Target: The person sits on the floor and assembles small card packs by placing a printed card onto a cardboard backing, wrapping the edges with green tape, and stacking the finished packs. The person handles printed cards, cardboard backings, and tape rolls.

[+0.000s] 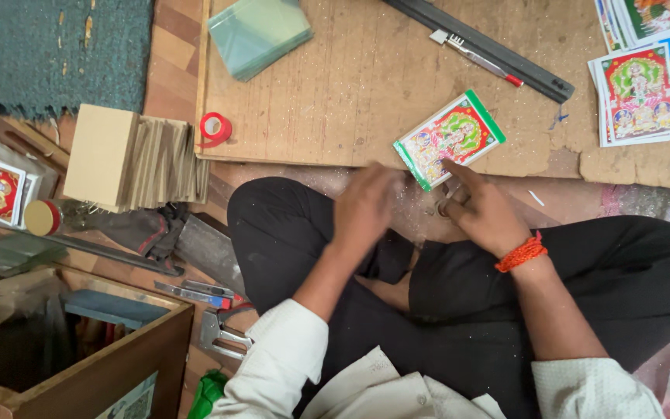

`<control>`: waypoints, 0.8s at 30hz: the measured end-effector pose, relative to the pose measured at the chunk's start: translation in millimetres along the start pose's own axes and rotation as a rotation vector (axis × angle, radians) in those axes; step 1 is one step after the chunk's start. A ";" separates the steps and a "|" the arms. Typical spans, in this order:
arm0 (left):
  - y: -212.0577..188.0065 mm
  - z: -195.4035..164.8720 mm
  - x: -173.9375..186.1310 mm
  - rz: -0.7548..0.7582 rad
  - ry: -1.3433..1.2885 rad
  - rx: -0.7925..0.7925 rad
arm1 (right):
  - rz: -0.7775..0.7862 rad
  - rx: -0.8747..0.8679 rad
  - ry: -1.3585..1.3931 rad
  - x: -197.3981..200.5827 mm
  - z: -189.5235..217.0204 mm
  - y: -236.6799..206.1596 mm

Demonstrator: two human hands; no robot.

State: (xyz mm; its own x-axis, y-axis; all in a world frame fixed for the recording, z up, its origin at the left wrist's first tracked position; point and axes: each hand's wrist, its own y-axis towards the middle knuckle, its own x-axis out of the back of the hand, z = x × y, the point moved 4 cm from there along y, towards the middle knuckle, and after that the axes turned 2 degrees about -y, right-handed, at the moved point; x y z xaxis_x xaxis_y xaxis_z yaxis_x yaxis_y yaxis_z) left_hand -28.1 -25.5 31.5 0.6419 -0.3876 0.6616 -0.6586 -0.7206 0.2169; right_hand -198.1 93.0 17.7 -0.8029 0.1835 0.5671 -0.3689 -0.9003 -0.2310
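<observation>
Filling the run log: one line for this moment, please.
right hand: fingertip on picture card | left hand: blurred, beside card | board: under card

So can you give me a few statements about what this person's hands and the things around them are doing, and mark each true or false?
1. The right hand touches the green-edged picture card. True.
2. The left hand holds the red tape roll. False: the roll lies apart on the board's corner, and the blurred hand holds nothing that can be made out.
3. A stack of glass panes lies on the board. True.
4. The right wrist is bare. False: it wears an orange thread band.
</observation>
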 end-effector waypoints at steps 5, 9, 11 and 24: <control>37.9 18.4 13.2 -0.109 0.107 -0.076 | -0.077 -0.088 0.200 26.5 -26.4 -3.5; 31.3 -11.3 -23.5 0.025 0.164 -0.259 | -0.276 0.058 0.082 65.7 -44.7 0.8; 28.7 -17.1 -29.1 0.070 0.165 -0.194 | -0.306 -0.035 0.006 74.6 -57.4 4.1; 248.2 -41.2 106.6 -0.512 0.308 -0.409 | -0.366 0.040 -0.332 49.7 -73.7 28.9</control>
State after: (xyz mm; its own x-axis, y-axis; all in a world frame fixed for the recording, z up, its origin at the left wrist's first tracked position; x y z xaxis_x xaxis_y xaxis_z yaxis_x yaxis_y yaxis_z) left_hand -139.2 -221.9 185.5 0.8093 0.1640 0.5641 -0.4377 -0.4721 0.7652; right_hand -283.2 105.2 -19.0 -0.4289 0.3610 0.8281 -0.5756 -0.8157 0.0575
